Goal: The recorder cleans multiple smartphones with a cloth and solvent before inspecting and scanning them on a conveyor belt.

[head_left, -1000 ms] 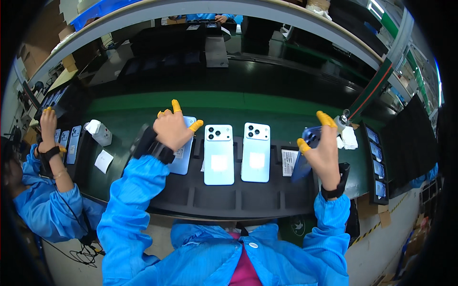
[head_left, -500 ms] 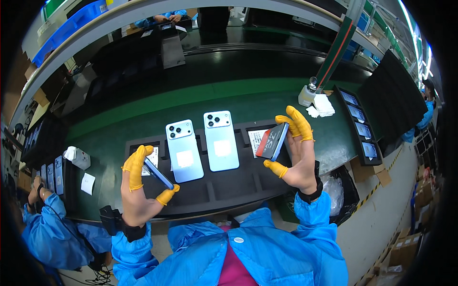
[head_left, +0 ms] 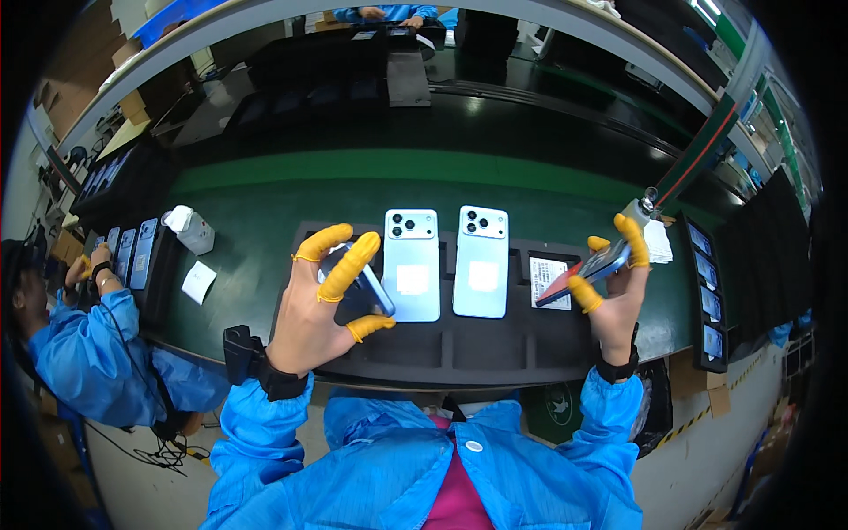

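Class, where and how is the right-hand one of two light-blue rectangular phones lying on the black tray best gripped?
Grip the light-blue phone, probably, by both long edges of its near half, coming from above on the near side: it lies flat, back up, camera block at the far end.

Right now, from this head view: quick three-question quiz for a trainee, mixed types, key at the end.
1. True or false: the right hand holds a smartphone, while the left hand is empty.

2. Choose one. The two light-blue smartphones between the hands lie with:
A) screens up
B) camera sides up
C) one screen up, one camera side up

3. Fill in: both hands wear finger cots coloured ____.

Key:
1. False; the left hand holds a tilted smartphone too.
2. B
3. Yellow
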The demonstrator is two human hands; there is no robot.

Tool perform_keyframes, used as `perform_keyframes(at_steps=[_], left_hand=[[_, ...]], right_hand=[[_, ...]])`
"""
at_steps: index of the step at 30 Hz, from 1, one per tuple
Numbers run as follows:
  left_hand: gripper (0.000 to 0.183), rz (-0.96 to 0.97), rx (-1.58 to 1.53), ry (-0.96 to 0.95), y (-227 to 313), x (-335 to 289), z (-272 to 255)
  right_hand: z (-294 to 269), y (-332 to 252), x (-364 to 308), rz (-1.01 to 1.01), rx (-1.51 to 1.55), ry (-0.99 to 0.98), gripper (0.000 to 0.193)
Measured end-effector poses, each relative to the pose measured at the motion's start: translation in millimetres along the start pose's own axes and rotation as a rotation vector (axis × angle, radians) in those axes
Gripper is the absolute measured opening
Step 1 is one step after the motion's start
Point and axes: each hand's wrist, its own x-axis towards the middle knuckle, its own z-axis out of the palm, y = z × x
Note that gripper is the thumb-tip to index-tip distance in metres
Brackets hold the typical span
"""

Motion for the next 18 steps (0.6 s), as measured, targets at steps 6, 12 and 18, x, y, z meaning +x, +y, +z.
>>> perform_keyframes(at_steps=[6, 12, 18], left_hand=[[0.069, -0.343, -0.57, 0.439, -26.3, -1.0, -2.3], [0.054, -0.389, -2.038, 0.243, -62.2, -9.4, -35.9], [0.058, -0.588, -2.183, 0.239, -63.7, -10.5, -27.9]], right_hand=[[-36.4, 11.9, 17.7, 0.697, 1.035, 0.216, 0.05], [-41.3, 28.0, 20.9, 0.897, 1.442, 0.343, 0.064], [-40.3, 17.6, 17.5, 0.919, 1.476, 0.354, 0.068]])
